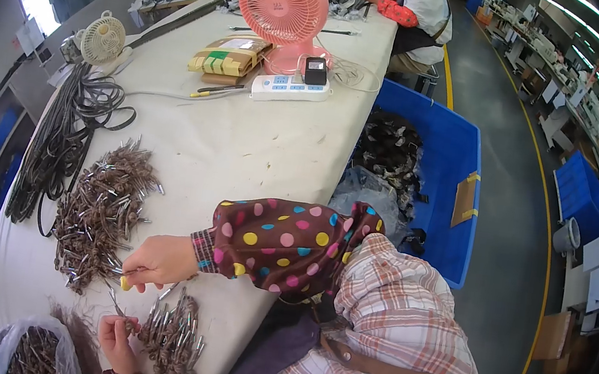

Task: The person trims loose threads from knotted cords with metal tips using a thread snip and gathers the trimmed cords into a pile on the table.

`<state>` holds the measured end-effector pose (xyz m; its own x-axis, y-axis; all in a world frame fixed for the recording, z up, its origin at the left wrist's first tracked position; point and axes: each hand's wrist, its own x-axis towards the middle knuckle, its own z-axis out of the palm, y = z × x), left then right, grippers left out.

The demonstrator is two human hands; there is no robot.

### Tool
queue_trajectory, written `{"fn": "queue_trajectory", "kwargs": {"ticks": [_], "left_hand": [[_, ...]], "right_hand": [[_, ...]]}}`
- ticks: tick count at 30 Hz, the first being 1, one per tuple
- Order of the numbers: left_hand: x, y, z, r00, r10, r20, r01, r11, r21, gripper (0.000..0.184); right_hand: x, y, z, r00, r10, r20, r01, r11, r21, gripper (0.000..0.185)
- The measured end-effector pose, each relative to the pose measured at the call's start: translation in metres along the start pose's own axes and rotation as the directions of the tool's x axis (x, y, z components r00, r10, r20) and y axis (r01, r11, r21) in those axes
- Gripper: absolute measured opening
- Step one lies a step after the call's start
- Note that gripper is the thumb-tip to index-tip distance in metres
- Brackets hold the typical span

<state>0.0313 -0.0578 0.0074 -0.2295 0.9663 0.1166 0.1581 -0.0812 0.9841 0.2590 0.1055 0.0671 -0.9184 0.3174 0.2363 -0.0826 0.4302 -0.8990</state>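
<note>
My right hand (163, 260), in a polka-dot sleeve, is closed in a pinch beside a large heap of brown knotted cords with metal tips (103, 210). Something yellow (125, 283) shows at its fingertips; whether it is worn or held I cannot tell. Below it, my left hand (115, 344) pinches a brown knotted cord (131, 325), and a thin metal-tipped end (116, 302) points up from there towards the right hand. Just beside the left hand lies a smaller group of similar cords (174, 337), laid roughly side by side near the table edge.
A bundle of dark straps (72, 134) hangs over the table's far edge. A clear bag of cords (36, 349) stands at lower left. Further up are a pink fan (283, 5), power strip (290, 89) and packet (231, 55). A blue bin (456, 147) adjoins the table; another person (424, 14) sits beyond.
</note>
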Motion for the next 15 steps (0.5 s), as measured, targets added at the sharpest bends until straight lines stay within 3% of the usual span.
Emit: {"fn": "queue_trajectory", "kwargs": {"ticks": [2, 6, 11, 12, 13, 15], "left_hand": [[-0.001, 0.000, 0.000, 1.000, 0.013, -0.004, -0.013, 1.000, 0.021, 0.015], [0.000, 0.000, 0.001, 0.999, 0.047, -0.001, -0.047, 0.998, 0.038, 0.015], [-0.001, 0.007, -0.002, 1.000, -0.002, 0.000, 0.002, 0.993, 0.116, 0.013], [0.000, 0.005, -0.003, 1.000, -0.003, 0.011, 0.002, 0.993, 0.116, 0.011], [0.000, 0.007, -0.001, 0.999, 0.021, 0.037, -0.023, 0.998, 0.052, 0.010], [0.001, 0.010, -0.001, 0.998, -0.019, 0.063, 0.018, 1.000, 0.017, 0.010]], "right_hand": [[0.022, 0.003, 0.009, 0.999, -0.005, 0.043, 0.007, 0.999, -0.040, 0.026], [0.058, 0.030, 0.039, 0.967, -0.244, -0.075, 0.216, 0.937, -0.275, 0.023], [0.059, 0.047, 0.055, 0.973, -0.222, -0.061, 0.206, 0.957, -0.205, 0.023], [0.059, 0.052, 0.057, 0.956, -0.282, -0.086, 0.257, 0.940, -0.227, 0.023], [0.057, 0.048, 0.054, 0.972, -0.215, -0.096, 0.185, 0.951, -0.248, 0.024], [0.060, 0.047, 0.051, 0.962, -0.257, -0.090, 0.223, 0.933, -0.282, 0.029]]}}
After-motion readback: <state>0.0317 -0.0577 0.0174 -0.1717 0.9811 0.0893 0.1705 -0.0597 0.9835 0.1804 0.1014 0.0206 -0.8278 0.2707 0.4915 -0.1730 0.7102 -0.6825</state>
